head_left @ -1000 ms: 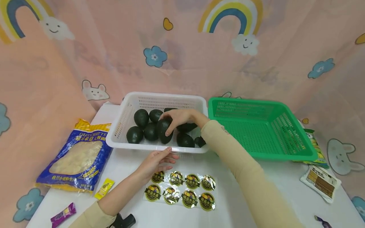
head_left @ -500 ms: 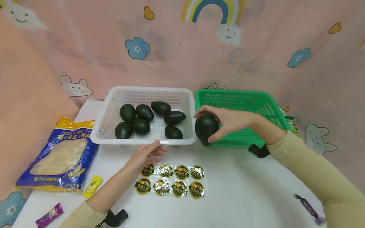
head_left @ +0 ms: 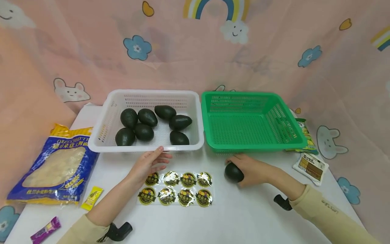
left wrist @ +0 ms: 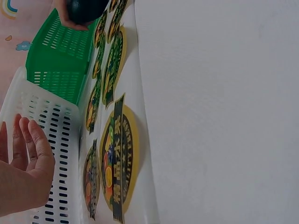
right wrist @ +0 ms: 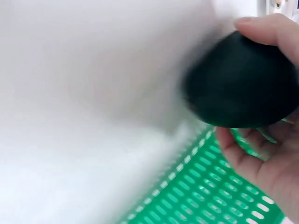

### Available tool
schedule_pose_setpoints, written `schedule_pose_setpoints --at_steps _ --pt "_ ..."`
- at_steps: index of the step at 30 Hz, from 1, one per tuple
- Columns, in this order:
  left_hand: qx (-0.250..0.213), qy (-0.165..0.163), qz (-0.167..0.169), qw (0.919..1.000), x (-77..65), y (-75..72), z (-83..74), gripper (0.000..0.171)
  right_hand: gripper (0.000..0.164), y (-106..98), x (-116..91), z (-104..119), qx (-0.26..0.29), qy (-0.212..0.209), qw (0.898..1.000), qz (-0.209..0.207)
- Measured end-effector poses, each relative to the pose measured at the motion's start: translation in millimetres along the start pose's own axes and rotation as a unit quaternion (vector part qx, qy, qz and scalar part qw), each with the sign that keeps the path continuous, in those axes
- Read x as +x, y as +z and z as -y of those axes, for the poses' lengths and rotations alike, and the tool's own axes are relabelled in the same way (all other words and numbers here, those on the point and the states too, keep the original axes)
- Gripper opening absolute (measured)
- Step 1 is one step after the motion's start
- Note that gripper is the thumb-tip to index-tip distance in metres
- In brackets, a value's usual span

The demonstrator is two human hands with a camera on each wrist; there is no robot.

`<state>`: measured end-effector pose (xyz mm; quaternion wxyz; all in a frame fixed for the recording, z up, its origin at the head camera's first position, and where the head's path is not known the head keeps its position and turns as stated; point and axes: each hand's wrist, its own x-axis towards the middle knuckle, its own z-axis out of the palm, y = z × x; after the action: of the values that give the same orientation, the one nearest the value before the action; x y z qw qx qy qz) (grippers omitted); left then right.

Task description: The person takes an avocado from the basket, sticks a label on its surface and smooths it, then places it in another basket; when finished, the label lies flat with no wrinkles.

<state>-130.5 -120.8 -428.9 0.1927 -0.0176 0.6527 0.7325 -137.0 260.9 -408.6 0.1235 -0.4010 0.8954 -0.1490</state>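
Observation:
My right hand [head_left: 251,172] grips a dark green avocado [head_left: 234,173] low over the table, just in front of the green basket [head_left: 234,147]. In the right wrist view, thumb and fingers wrap opposite sides of that avocado [right wrist: 240,84]. My left hand [head_left: 148,165] is at the front rim of the white basket [head_left: 106,148], thumb at the rim and fingers loosely extended below it. The left wrist view has those fingers [left wrist: 39,144] beside the basket's slotted wall. Several avocados [head_left: 144,132] lie inside the white basket; the green one holds nothing.
A sheet of round gold-and-black stickers [head_left: 187,179] lies before the white basket. A blue pasta bag [head_left: 55,166], a yellow packet [head_left: 92,198] and a purple packet [head_left: 45,230] are at left. Beyond the green basket's right side lie a brown-and-white packet [head_left: 311,168] and a green packet [head_left: 307,135].
My right hand has lifted an avocado out of the white basket, carried it right and lowered it in front of the green basket. My left hand stays at the white rim.

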Motion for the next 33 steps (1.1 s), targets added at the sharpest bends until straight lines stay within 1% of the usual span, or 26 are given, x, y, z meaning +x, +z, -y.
schedule_pose_setpoints --at_steps 2,4,8,11,14,17,19,23,29,33 --pt "0.0 0.0 0.0 1.0 -0.4 0.1 -0.3 0.051 0.064 5.2 2.2 -2.3 0.0 -0.011 1.0 -0.013" --pt "0.002 -0.001 -0.003 1.0 -0.2 0.3 -0.3 0.053 0.063 6.6 2.6 -3.3 0.015 -0.006 1.0 -0.01" --pt "0.003 0.0 -0.006 1.0 0.3 0.2 -0.3 0.058 0.075 6.5 -0.3 -6.8 0.051 0.018 0.999 0.005" --pt "0.003 0.003 -0.006 1.0 0.5 0.0 -0.4 0.057 0.081 7.1 -1.6 -10.7 0.077 0.029 0.997 -0.005" --pt "0.003 0.004 -0.005 1.0 0.3 0.3 -0.6 0.058 0.075 8.0 -1.7 -12.3 0.087 0.033 0.995 -0.024" --pt "-0.002 0.002 -0.003 1.0 -0.7 0.9 -1.4 0.058 0.067 10.5 -1.2 -10.9 0.078 0.028 0.996 -0.036" --pt "-0.003 0.0 -0.004 1.0 -1.1 0.9 -1.5 0.056 0.065 12.9 0.2 -8.9 0.071 0.018 0.997 -0.032" --pt "-0.004 -0.001 -0.003 1.0 -1.5 0.5 -2.0 0.053 0.066 18.0 3.9 -5.4 0.071 0.003 0.997 -0.015" --pt "-0.008 -0.003 0.0 1.0 -2.9 1.5 -3.4 0.051 0.082 19.0 3.0 -4.0 0.082 0.007 0.997 -0.014" --pt "-0.009 0.004 0.003 0.9999 -2.4 0.6 -2.0 0.051 0.089 16.7 0.3 -4.7 0.095 0.033 0.995 -0.017"
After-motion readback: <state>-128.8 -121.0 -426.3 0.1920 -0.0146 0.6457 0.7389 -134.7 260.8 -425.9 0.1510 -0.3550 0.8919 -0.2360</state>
